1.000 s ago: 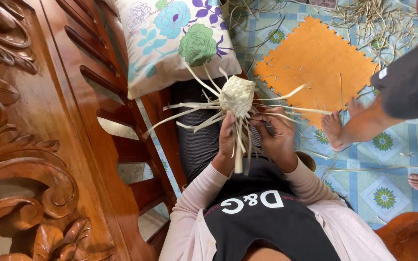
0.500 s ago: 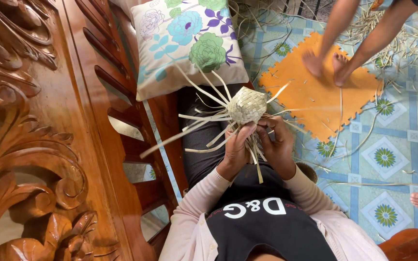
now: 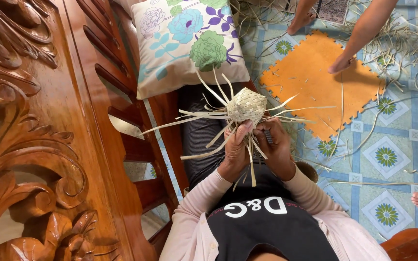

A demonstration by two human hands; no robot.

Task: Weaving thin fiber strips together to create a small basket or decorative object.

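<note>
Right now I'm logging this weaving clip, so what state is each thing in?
Woven pouch: closed up into a rounded shape, loose strips sticking out all round, held up over the lap.
Left hand: gripping the pouch's underside and strips.
Right hand: closed on strips under the pouch.
Pillow: lying flat on the bench.
Orange mat: flat on the floor, a foot on it.

sleeves [image 3: 204, 193]: pale pink | top [image 3: 267, 227]: black (white lettering) | trousers [image 3: 199, 140]: dark striped

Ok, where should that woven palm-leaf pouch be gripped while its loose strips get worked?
Probably at the woven pouch's near, lower end, from below, where the left hand and right hand pinch now: the strips fan outward, leaving only that end clear.
</note>
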